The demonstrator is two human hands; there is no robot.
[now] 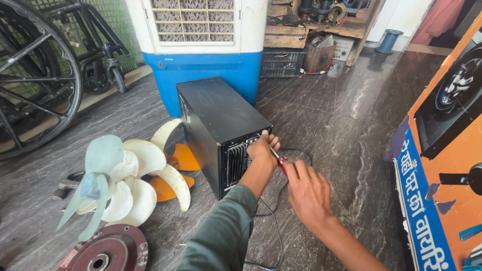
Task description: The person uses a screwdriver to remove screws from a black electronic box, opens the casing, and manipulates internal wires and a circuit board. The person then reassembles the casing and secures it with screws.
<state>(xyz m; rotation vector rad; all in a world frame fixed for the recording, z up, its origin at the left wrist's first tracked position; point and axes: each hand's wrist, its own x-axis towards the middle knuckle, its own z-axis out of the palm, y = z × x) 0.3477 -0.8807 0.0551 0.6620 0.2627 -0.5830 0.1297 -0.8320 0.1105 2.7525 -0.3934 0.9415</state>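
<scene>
On the stone floor (351,115), a black box (218,125) lay with its vented rear end toward the person. Left hand (262,148) pressed against that end's right edge, fingers curled. Right hand (307,190), just right of it, pinched a red-handled screwdriver (279,159), shaft angled up-left into the panel. Fan blades (125,175) lay left of the box.

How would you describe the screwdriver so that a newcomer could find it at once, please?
Find the black metal box on the dark floor before the blue and white cooler. At its vented rear, the right hand holds the screwdriver: thin, red-handled, unlike the black cable.
</scene>
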